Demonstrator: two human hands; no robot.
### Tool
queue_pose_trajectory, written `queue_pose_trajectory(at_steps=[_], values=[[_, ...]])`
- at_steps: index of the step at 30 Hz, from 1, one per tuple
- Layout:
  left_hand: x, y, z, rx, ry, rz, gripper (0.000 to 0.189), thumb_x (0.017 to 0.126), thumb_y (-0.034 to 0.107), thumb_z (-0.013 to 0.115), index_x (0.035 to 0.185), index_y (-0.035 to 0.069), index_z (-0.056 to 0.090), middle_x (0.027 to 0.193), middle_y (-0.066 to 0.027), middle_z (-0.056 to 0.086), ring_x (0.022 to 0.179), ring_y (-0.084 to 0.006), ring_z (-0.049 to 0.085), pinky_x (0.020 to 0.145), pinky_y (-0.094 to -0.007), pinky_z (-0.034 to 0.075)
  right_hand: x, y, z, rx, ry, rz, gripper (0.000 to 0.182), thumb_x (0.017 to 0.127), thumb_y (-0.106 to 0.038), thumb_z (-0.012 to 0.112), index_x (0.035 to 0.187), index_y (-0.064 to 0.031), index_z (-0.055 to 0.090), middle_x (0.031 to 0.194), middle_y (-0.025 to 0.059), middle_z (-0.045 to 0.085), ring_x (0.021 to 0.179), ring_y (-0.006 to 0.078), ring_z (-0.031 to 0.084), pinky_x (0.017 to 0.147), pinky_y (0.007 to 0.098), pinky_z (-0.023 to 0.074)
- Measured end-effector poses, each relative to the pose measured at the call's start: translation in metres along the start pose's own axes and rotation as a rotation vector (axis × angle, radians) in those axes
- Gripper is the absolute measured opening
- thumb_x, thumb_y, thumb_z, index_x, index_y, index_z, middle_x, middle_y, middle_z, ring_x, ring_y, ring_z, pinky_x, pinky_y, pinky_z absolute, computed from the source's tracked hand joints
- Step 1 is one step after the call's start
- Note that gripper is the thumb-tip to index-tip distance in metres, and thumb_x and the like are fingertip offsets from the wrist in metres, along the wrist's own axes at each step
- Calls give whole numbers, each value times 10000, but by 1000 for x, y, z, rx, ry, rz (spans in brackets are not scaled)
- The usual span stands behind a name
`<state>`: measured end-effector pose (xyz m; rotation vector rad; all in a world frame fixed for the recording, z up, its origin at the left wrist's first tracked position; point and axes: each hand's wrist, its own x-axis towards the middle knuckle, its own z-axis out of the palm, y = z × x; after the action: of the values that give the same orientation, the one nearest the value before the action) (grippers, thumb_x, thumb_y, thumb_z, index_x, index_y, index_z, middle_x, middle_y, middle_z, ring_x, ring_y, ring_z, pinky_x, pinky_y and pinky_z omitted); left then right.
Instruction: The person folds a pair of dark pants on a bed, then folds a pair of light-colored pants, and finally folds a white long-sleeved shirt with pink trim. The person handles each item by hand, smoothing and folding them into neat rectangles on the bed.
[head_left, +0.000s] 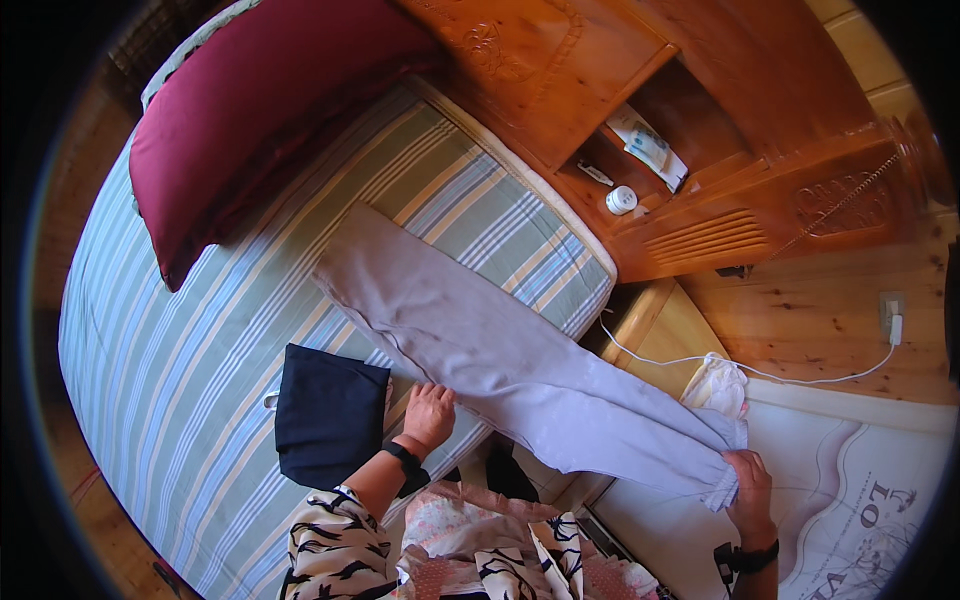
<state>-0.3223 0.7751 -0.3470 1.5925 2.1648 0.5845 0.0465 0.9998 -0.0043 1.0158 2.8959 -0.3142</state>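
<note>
A pair of pale grey trousers (510, 337) lies lengthwise, folded, across the striped bed and out past its edge. At the far right, my right hand (748, 487) grips the gathered cuff end, off the bed. My left hand (431, 416) touches the near edge of the trousers around mid-length, its fingers curled and close together. Whether it pinches the fabric is hidden. Just left of that hand sits a folded dark navy cloth (330, 416), with a small white loop showing at its left side.
Striped sheeting covers the bed (225, 375), with a dark red pillow (247, 112) on it. A wooden headboard (510, 60) has an open shelf holding a white jar (621, 200) and tubes. A white cable (660, 363) runs to a wall socket. A light cloth (716, 382) lies beyond the trousers.
</note>
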Motion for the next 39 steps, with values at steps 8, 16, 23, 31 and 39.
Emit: queue_pose_trajectory(at_steps=[8, 16, 23, 31, 39], values=[[33, 113, 22, -567, 15, 270, 785, 783, 394, 726, 1421, 60, 411, 1392, -183, 491, 1275, -369, 467, 1080, -459, 355, 14, -35, -18, 56, 40, -145, 265, 656, 48, 659, 914, -2, 622, 995, 138, 614, 918, 341, 621, 771, 406, 535], [-14, 177, 40, -301, -102, 128, 804, 739, 244, 730, 1440, 88, 367, 1474, -162, 397, 1377, -334, 373, 1107, -485, 318, 42, -52, -26, 157, 150, -174, 390, 696, 7, 711, 1059, -1, 571, 981, 166, 622, 881, 345, 629, 775, 410, 536], [-10, 137, 64, -350, -40, 91, 481, 709, 57, 639, 1188, 60, 596, 1382, -122, 511, 1308, -320, 458, 1061, -449, 372, 48, -49, -28, 214, 79, -147, 289, 762, 14, 615, 1047, 1, 567, 970, 196, 608, 891, 340, 616, 799, 385, 504], [-29, 168, 35, -388, -93, -47, 810, 702, 124, 708, 1430, 26, 366, 1496, -167, 373, 1400, -342, 339, 1127, -499, 286, 54, -63, -31, 240, 85, -79, 333, 717, 70, 562, 1044, 14, 588, 964, 196, 612, 878, 362, 621, 797, 390, 510], [-16, 170, 45, -338, 151, -29, 370, 701, 91, 635, 1067, 83, 579, 1133, -120, 575, 1139, -293, 531, 979, -433, 395, 48, -45, -30, 212, 76, -21, 390, 675, 128, 508, 1040, 20, 592, 956, 206, 598, 889, 373, 604, 814, 383, 495]])
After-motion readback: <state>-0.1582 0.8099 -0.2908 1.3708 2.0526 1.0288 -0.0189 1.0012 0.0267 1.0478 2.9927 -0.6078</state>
